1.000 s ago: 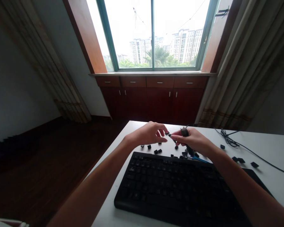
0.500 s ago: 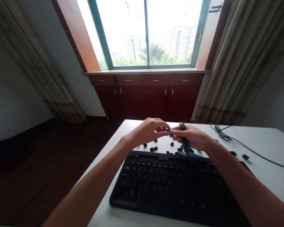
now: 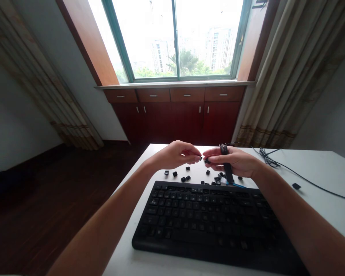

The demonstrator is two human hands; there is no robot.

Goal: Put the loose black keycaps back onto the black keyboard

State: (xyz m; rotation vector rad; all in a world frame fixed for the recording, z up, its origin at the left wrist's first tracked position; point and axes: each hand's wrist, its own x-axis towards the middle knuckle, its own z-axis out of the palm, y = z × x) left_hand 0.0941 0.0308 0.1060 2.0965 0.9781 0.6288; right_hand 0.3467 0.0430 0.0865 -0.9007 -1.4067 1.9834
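A black keyboard (image 3: 212, 226) lies on the white table (image 3: 319, 180) in front of me. Just beyond its far edge my two hands meet in the air. My left hand (image 3: 175, 155) pinches a small black keycap (image 3: 200, 158) at its fingertips. My right hand (image 3: 235, 161) is closed around a black stick-like tool (image 3: 226, 166) with a blue part near the table, and its fingertips pinch a small dark piece next to the left hand's fingers. Several loose black keycaps (image 3: 184, 178) lie on the table under the hands.
A black cable (image 3: 293, 174) runs across the table at the right, with one more keycap (image 3: 296, 186) beside it. The table's left edge drops to a dark wooden floor. Red-brown cabinets (image 3: 175, 115), a window and curtains stand behind.
My hands have stayed together, fingertips meeting, and sit slightly lower and left in view as the camera shifted. The fingertips are a little more apart than half a second ago.
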